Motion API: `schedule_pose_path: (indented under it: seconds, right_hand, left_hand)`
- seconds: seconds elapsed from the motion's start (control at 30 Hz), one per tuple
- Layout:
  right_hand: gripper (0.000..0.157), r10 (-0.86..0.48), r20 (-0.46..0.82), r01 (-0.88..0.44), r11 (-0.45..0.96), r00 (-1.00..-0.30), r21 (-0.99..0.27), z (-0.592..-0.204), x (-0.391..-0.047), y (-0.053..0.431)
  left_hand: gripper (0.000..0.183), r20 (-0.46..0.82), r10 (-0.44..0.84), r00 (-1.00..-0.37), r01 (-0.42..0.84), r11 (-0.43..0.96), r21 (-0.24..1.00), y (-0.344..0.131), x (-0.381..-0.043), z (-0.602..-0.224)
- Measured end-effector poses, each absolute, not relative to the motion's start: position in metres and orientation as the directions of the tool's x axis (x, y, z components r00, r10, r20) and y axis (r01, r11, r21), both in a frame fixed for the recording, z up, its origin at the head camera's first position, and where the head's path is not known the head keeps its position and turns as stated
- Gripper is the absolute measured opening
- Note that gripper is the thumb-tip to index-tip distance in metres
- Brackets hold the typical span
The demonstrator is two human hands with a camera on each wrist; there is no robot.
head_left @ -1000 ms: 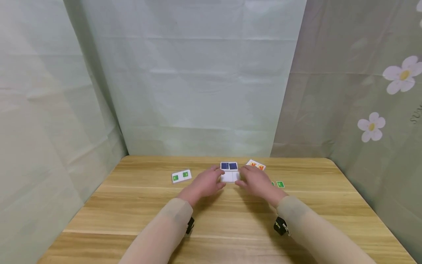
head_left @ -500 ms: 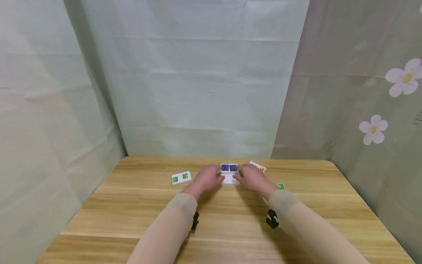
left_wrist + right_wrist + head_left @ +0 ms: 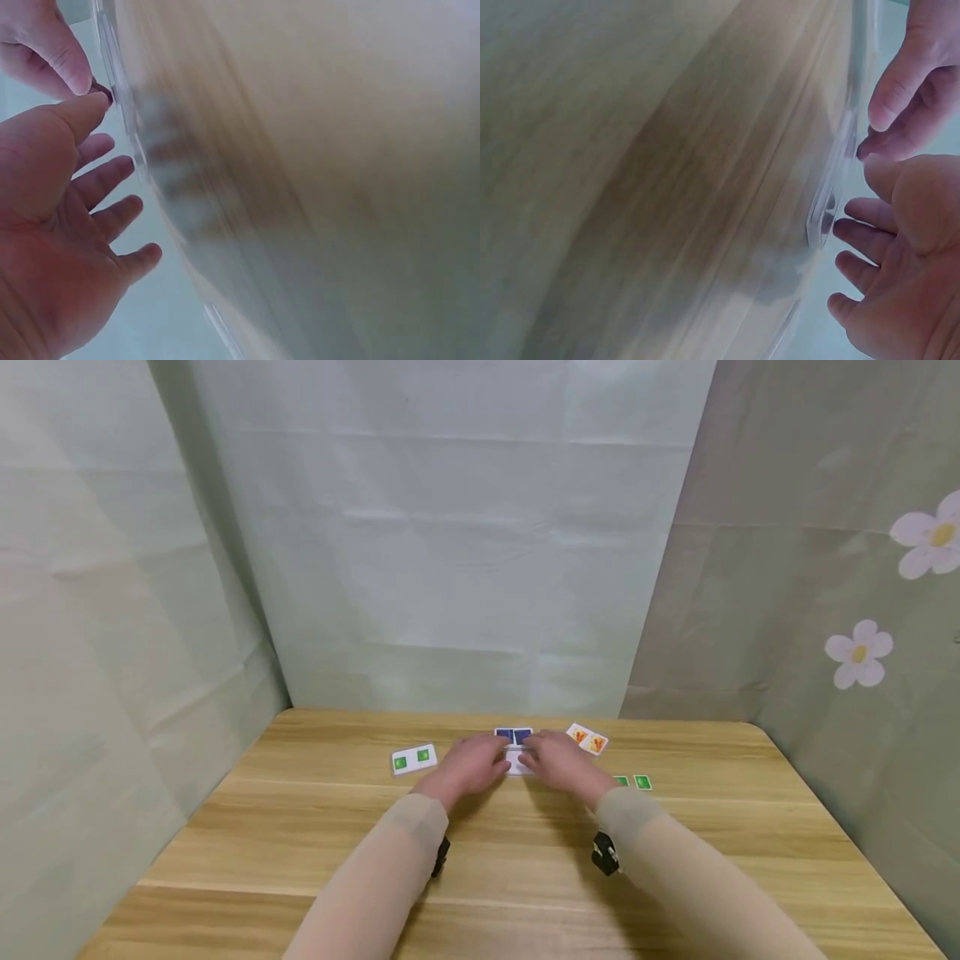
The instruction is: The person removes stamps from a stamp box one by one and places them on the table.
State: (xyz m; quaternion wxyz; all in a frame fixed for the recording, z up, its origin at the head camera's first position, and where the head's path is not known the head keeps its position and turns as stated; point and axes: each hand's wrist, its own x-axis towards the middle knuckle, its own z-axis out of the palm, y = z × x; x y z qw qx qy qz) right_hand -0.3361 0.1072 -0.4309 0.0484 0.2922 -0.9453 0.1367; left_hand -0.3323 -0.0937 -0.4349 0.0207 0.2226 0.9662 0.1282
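Wood-grain tabletop (image 3: 262, 827), backed by pale cloth (image 3: 450, 568); flower-printed cloth (image 3: 780, 560) is hung at right. Blank white card (image 3: 517, 765): placed centrally, between both hands, and partly covered in the head view by the right hand (image 3: 561, 763). Blue-square card (image 3: 514, 734): set just beyond it. Left hand (image 3: 472, 766): fingers held loosely extended, thumb apart. Right hand: likewise held, thumb apart; whether the white card is touched by either cannot be told. Green-square card (image 3: 413, 759): laid at left. Orange-picture card (image 3: 588, 739): laid aslant, beyond the right hand. Two green tiles (image 3: 642, 782): placed at right, one partly hidden.
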Motion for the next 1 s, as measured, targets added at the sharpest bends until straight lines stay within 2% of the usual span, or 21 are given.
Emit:
schedule_pose_path:
  seconds: [0.23,0.53,0.73,0.9,1.0]
  right_hand:
    - [0.041,-0.571,0.117,-0.581,0.776,-0.812,-0.245,-0.434,-0.342,0.089]
    - [0.036,-0.625,0.094,-0.628,0.743,-0.775,-0.232,-0.436,-0.341,0.069]
    - [0.041,-0.627,0.084,-0.628,0.745,-0.774,-0.224,-0.435,-0.331,0.067]
    - [0.041,-0.642,0.088,-0.644,0.733,-0.761,-0.217,-0.435,-0.320,0.071]
    - [0.042,-0.660,0.092,-0.663,0.719,-0.745,-0.209,-0.436,-0.312,0.075]
  left_hand:
    - [0.043,0.011,0.406,-0.914,0.400,0.895,0.199,-0.108,-0.325,-0.430]
    - [0.045,0.010,0.416,-0.909,0.415,0.906,0.080,-0.129,-0.304,-0.425]
    - [0.048,0.029,0.451,-0.892,0.451,0.892,0.014,-0.133,-0.291,-0.425]
    - [0.040,0.050,0.470,-0.881,0.469,0.883,-0.024,-0.131,-0.281,-0.421]
    - [0.042,0.031,0.471,-0.882,0.470,0.882,-0.028,-0.131,-0.275,-0.420]
